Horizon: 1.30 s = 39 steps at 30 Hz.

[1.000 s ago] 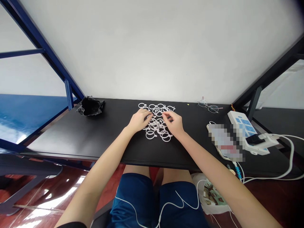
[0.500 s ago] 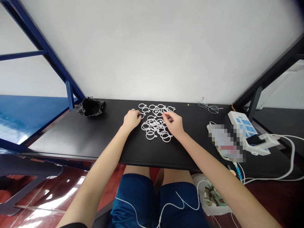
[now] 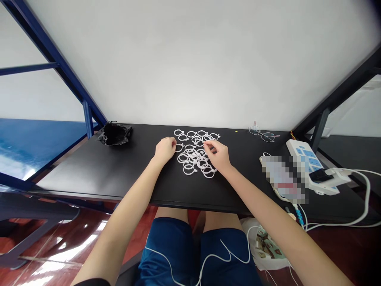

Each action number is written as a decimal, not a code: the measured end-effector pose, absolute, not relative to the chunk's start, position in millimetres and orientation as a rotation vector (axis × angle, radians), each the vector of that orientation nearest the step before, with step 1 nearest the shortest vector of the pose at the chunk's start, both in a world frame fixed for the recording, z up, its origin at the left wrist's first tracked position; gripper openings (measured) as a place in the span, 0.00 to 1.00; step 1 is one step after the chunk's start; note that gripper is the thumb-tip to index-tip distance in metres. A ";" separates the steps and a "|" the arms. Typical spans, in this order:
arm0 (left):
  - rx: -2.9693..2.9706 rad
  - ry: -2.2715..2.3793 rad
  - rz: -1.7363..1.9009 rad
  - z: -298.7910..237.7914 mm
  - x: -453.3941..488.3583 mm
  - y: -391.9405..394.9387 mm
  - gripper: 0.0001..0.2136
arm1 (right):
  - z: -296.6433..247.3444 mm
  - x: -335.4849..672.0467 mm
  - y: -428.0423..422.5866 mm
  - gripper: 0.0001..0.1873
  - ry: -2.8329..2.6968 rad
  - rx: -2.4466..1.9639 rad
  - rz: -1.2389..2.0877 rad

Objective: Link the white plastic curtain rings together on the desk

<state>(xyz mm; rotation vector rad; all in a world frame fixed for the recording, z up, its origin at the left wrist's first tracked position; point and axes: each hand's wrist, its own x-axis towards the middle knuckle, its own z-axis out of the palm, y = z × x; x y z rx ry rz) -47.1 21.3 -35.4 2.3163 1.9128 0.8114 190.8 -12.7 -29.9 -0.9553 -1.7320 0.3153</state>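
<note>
Many white curtain rings [image 3: 190,158], thin hoops each with a small eyelet, lie spread and overlapping on a black table [image 3: 131,167]. At the left side of the group my left hand [image 3: 165,150] is closed, its fingertips on the edge of one ring [image 3: 179,147]; part of that ring is hidden behind the fingers. On the other side my right hand [image 3: 218,155] is closed in a pinch, thumb and forefinger together over the rings at the upper right. What is between those fingertips is too small to make out.
A crumpled black bag [image 3: 114,134] stands open at the far left. Eyeglasses [image 3: 262,134] lie near the wall. To the right are a blurred phone [image 3: 281,178], a white power strip [image 3: 306,157] and cables [image 3: 364,198]. Below the table edge hangs a plastic bag [image 3: 264,258].
The ring at my left fingertips has shifted slightly toward me and shows a little more of its hoop. My right hand stays almost where it was.
</note>
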 end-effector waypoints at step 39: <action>2.342 0.955 1.222 -23.9 -25.1 12.6 0.11 | -34.6 185.1 -15.1 0.12 -1.930 -0.800 0.460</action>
